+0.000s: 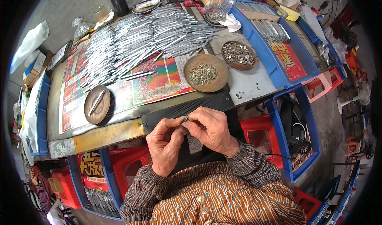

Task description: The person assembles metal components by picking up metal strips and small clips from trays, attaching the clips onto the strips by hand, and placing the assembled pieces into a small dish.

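My left hand point(165, 145) and my right hand point(211, 129) meet in front of the table's near edge. The fingertips of both pinch a tiny grey metal piece point(186, 118), mostly hidden by the fingers, so its kind cannot be made out. Beyond the hands, a round wooden plate point(221, 81) bears a heap of small brass-coloured parts point(202, 74). Beside it, a smaller dish point(237, 67) holds small round silvery pieces point(240, 53). To the left, one slim metal stick point(96, 103) lies in an oval wooden dish point(104, 110).
A large pile of thin metal strips point(147, 38) covers the table's far part. On the right stands a blue tray point(264, 72) with rows of metal rods point(270, 29). Below are a blue crate point(294, 176) with black items and red stools point(260, 125). A clear plastic bag point(218, 2) sits at the back.
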### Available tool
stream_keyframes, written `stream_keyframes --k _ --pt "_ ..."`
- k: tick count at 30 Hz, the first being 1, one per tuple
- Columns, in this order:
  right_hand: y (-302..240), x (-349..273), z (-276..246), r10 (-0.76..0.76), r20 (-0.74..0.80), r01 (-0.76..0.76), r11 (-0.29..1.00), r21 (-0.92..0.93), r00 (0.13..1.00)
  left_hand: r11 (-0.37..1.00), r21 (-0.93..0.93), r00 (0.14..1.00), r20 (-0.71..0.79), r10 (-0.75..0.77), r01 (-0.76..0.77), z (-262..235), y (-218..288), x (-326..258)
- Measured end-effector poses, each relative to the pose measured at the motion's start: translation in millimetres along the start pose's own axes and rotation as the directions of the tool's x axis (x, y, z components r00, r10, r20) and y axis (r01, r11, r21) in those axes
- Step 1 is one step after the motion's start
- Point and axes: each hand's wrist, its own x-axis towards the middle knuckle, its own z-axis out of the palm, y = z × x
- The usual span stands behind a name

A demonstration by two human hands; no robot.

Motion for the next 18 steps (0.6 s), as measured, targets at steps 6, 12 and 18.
stream_keyframes --k 6,12,18 --pt "-0.3 1.5 -1.7 0.052 0.020 -0.054 0.996 0.068 0.998 1.000 -0.006 1.000 0.005 -0.006 0.006 0.2 0.1 0.2" --pt "-8.0 -2.0 -2.6 0.256 0.057 -0.262 0.921 0.288 0.965 0.999 0.037 1.000 -0.021 0.023 -0.022 -0.1 2.4 0.1" --pt "-6.7 3.3 -3.4 0.303 0.079 -0.313 0.911 0.269 0.950 0.993 0.119 1.000 -0.027 0.012 -0.009 -1.3 3.7 -1.2"
